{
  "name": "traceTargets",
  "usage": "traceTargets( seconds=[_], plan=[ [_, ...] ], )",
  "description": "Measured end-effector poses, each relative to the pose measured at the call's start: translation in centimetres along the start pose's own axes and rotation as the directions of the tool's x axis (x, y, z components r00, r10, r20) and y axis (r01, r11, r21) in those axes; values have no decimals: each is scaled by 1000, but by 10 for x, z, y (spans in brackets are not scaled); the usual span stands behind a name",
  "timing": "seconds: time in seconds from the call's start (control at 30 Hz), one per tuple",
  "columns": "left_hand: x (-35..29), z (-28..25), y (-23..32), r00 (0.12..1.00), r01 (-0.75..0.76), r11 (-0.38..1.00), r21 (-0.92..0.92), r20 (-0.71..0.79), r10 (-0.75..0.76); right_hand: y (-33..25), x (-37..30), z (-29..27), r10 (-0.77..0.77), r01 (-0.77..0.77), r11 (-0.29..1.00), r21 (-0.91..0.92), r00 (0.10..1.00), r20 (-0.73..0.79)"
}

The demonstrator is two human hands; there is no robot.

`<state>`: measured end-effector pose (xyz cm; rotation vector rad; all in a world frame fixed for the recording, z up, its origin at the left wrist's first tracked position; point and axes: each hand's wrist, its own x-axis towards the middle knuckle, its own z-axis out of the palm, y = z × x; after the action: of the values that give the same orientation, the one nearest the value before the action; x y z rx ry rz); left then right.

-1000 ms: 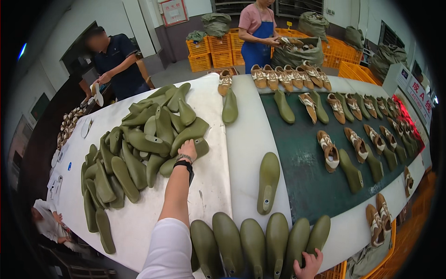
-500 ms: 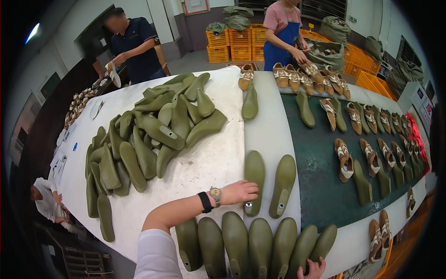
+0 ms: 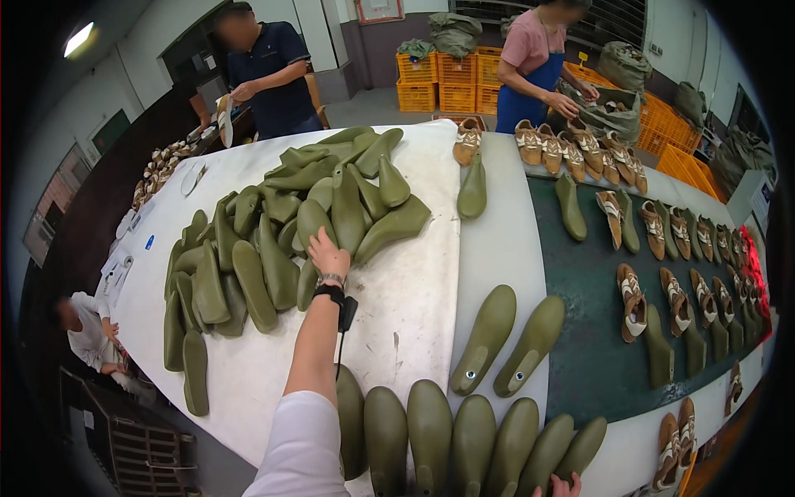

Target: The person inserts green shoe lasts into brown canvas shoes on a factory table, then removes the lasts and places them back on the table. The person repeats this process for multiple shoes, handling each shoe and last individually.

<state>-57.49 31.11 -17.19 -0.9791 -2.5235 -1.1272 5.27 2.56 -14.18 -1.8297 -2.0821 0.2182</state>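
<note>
My left hand reaches into a heap of olive-green shoe lasts, its fingers closed on the near end of one shoe last. At the lower edge only the fingers of my right hand show, curled at the end of a shoe last on the right of a row; the palm is hidden. That row of several lasts lies side by side in front of me. Beyond it, two shoe lasts lie next to each other on the white strip, metal-rimmed holes toward me.
Brown-and-white shoes and lasts stand in rows on the dark green surface at right. More shoes line the far edge, where a co-worker in a blue apron stands. Another person holds a sole at far left. Orange crates are stacked behind.
My left hand has let go of the left one of the two lasts on the white strip and moved left to the heap. My right hand stays by the row. The view has shifted.
</note>
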Motion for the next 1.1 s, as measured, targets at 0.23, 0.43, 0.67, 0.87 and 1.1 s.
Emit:
traceTargets(
  seconds=[0.23, 0.43, 0.67, 0.87, 1.1],
  plan=[
    [-76, -13, 30, 891, 452, 434, -779, 377, -252, -1, 0, 1, -16, 15, 1000, -11, 1000, -6],
    [-138, 15, 65, 904, 424, 570, -703, 368, -219, 1, 3, 5, -31, 31, 999, 16, 999, -15],
    [-111, 110, 121, 916, 385, 545, -745, 379, -129, -1, 1, 7, -15, 15, 999, 30, 1000, -1],
    [-44, 163, 167, 888, 304, 737, -603, 459, 10, -5, 2, 7, 17, -18, 999, 35, 1000, 18],
    [-25, 122, 112, 864, -338, 936, -97, 361, 350, -6, 4, 9, 13, -14, 999, 32, 1000, 24]
  ],
)
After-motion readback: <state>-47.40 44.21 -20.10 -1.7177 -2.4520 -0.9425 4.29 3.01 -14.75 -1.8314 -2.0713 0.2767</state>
